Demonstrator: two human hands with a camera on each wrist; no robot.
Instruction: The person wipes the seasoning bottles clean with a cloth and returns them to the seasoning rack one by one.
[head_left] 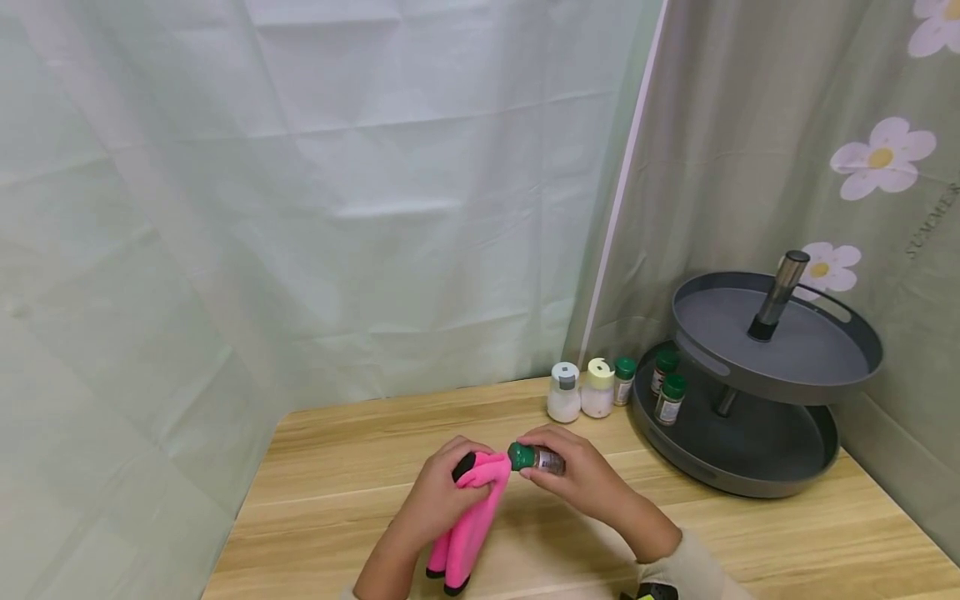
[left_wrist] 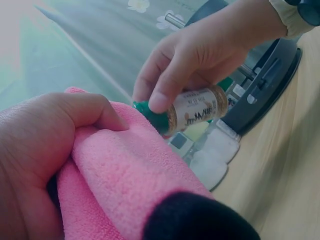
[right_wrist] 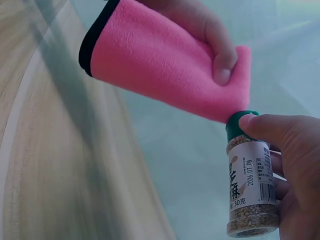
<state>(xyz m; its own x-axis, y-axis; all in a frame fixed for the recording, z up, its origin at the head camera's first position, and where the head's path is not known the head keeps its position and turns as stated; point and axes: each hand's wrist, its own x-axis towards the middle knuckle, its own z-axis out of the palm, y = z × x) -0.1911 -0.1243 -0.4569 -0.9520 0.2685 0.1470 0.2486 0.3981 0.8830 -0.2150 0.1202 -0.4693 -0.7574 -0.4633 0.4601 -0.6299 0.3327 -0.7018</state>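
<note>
"Beige sleeve at the bottom edge, right of centre. And the hands?"

"Left hand, bottom centre: fingers and thumb clamped on a folded pink cloth. Right hand, just right of it: thumb and fingers closed round a green-capped jar, tipped sideways, cap against the cloth."

"Beyond them?"

"Right of centre, two shakers and another jar on the wooden table. Lower right, a grey two-tier tray, two jars on its lower level."

"Farthest?"

"Pale curtain, upper left; flowered one, upper right."
</note>
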